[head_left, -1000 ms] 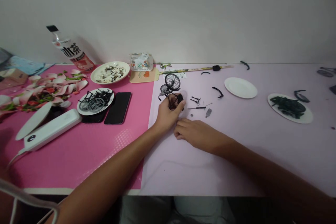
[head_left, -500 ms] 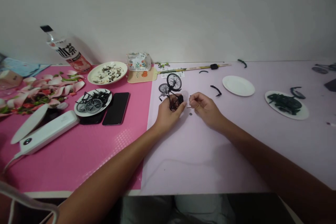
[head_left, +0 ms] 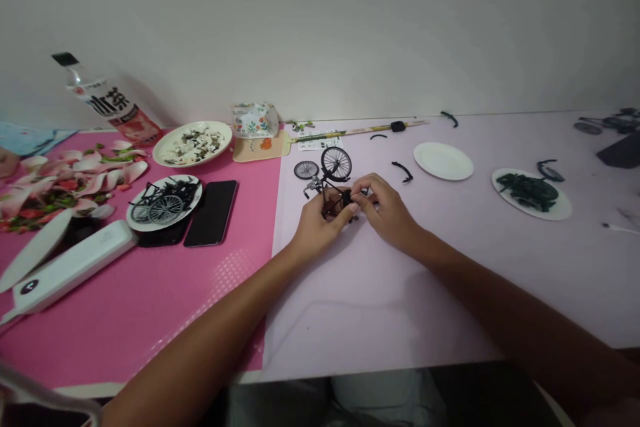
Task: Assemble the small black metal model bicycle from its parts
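Observation:
A small black model bicycle [head_left: 337, 165] is gripped by my left hand [head_left: 319, 225], its spoked wheels pointing up and away from me. My left fingers and thumb close round the frame and hide part of it. The fingertips of my right hand [head_left: 384, 205] pinch together right at the bicycle's near end, beside my left thumb. Whatever lies between them is too small and covered to make out. Just right of my hands, a curved black strip [head_left: 402, 172] rests on the pale lilac table cover [head_left: 345, 307].
Left, on pink covering, are a plate of wheels and black parts [head_left: 165, 209], a phone [head_left: 212, 212], a power bank [head_left: 75, 267], a dish of small pieces [head_left: 193, 143], petals [head_left: 75, 180] and a bottle [head_left: 114, 103]. Right are a white plate [head_left: 443, 161] and a plate of dark parts [head_left: 531, 195].
My right hand has moved left to the bicycle, bringing its fingertips against it. The bicycle has turned slightly in my left hand. The whole view has shifted a little.

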A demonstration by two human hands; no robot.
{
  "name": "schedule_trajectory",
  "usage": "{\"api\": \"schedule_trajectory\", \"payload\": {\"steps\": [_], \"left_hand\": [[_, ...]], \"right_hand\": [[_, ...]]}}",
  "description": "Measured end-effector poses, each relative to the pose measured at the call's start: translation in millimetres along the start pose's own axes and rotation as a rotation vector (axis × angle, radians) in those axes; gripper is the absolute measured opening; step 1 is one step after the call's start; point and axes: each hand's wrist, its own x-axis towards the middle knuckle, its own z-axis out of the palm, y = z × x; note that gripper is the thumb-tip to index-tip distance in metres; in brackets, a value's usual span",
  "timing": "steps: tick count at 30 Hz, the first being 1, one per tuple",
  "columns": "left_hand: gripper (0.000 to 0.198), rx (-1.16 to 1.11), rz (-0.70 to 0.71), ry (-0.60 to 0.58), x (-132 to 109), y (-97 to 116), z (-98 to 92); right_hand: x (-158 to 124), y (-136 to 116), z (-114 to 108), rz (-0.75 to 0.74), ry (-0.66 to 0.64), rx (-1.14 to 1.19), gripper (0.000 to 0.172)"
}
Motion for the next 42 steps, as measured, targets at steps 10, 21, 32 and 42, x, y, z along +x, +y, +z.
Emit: {"api": "schedule_trajectory", "payload": {"steps": [10,21,32,42], "left_hand": [[0.035,0.052,0.028,-0.007,-1.0,0.0,-1.6],[0.037,0.07,0.059,0.004,-0.9,-1.4,-1.5],[0.04,0.022,0.12,-0.031,-3.6,3.5,-0.8],[0.04,0.066,0.066,0.097,1.4,-5.5,-2.1]], "right_hand": [[-3.3,6.0,8.9,0.219,0.068,0.26,0.024],[0.3,8.4,7.6,0.411,0.018,0.549,0.044],[1.8,10.1,4.5,0.432,0.059,0.545,0.046],[15.6,23.7,-38.5,-0.072,-0.124,-0.193,0.009]]}}
